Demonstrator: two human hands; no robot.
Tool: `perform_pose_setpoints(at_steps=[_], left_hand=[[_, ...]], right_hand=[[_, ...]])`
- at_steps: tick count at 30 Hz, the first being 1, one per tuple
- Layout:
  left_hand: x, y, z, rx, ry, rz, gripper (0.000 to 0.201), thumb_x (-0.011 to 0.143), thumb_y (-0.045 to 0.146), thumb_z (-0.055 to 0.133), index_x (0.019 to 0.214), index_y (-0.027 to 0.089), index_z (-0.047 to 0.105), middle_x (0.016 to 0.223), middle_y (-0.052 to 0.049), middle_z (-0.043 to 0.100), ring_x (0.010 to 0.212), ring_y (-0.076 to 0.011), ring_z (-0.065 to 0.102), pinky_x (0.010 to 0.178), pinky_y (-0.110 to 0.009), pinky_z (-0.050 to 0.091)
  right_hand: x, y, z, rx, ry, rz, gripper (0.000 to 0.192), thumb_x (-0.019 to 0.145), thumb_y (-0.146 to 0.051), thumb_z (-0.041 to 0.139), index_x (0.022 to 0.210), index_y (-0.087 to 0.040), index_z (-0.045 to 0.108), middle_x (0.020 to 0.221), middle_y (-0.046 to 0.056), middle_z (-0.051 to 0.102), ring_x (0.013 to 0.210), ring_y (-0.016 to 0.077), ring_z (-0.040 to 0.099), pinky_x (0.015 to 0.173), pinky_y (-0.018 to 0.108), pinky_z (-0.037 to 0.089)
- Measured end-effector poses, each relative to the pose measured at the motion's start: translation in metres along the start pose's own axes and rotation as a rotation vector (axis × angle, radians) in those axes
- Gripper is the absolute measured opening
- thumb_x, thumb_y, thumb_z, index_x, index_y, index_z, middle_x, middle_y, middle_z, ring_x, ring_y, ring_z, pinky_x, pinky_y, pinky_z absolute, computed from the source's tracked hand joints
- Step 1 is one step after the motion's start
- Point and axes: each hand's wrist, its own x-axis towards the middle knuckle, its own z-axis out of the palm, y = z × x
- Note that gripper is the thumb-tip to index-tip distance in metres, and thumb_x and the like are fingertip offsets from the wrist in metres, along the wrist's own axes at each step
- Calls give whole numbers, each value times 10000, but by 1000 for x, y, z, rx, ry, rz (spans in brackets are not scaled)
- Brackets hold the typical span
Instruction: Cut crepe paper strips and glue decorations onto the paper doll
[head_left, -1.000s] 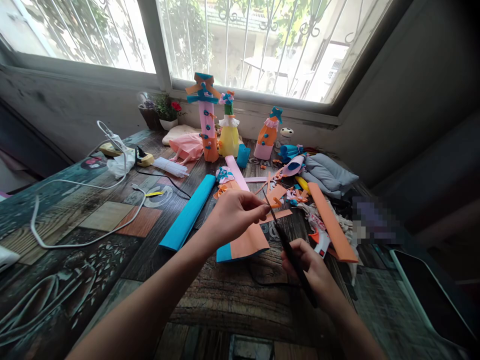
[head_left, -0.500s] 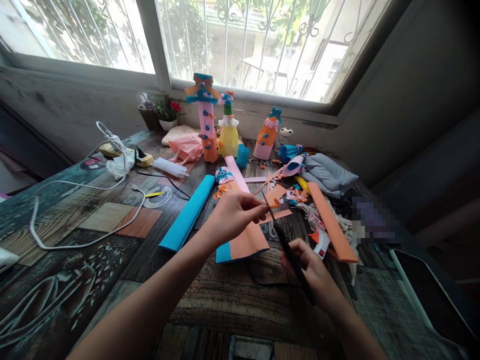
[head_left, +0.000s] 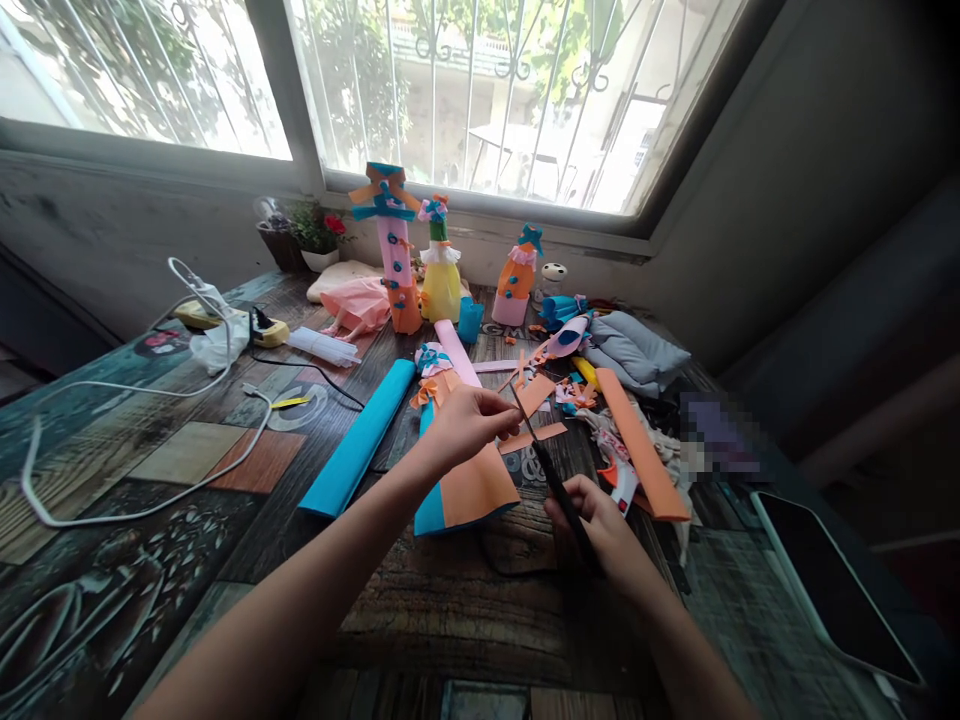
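Note:
My right hand [head_left: 592, 520] is closed around the dark handles of a pair of scissors [head_left: 553, 475], whose thin blades point up and away from me. Just left of the blade tips, my left hand [head_left: 476, 420] is pinched; whatever lies between its fingertips is too small to make out. Beneath that hand lies a flat wrapped form of orange and blue crepe paper [head_left: 480, 490]. A small pink and blue paper flower piece [head_left: 433, 358] and an orange bow [head_left: 431, 392] sit at its far end. Orange paper strips [head_left: 551, 436] lie beyond the scissors.
A blue paper roll [head_left: 360, 440] lies left, an orange roll [head_left: 641, 445] right. Beside the latter is a white and orange glue gun [head_left: 621, 480]. Paper-dressed bottles [head_left: 441, 285] stand near the window. A phone [head_left: 836, 580], a white cable [head_left: 150, 515] and a power strip [head_left: 202, 318] also lie there.
The view has shifted, so everything sits slightly further left. A small orange scrap by my left fingertips no longer shows. Both hands keep nearly the same pose.

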Motion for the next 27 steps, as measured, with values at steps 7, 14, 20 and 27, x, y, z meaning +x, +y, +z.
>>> perform_pose_setpoints(at_steps=[7,14,20,27], left_hand=[[44,-2,2,128,-30,6,200,758,274,589,741,96,677,672,-57,665,567,-111,565,508,-194,414],[107,-14,15,394,-2,18,175,797,268,598,824,105,657,775,-42,645,727,-150,589,631,-250,449],[134,-25,54,614,-229,-42,200,850,295,578,798,103,606,782,-13,617,716,-142,598,666,-296,506],[149,-35,47,892,-162,-75,223,873,307,543,990,123,589,1030,-72,598,942,-201,578,825,-401,480]], right_hand=[[11,0,-18,123,118,11,417,589,-473,763,641,-198,453,446,-104,408,363,53,317,361,181,224],[10,-13,-34,262,231,-56,396,644,-444,735,642,-209,416,524,-88,416,384,55,324,368,193,240],[7,-14,-36,296,246,-90,376,668,-412,731,649,-207,417,534,-86,414,405,52,323,382,186,254],[5,-20,-38,287,279,-118,380,619,-433,743,628,-217,431,514,-88,412,389,68,337,363,205,276]])
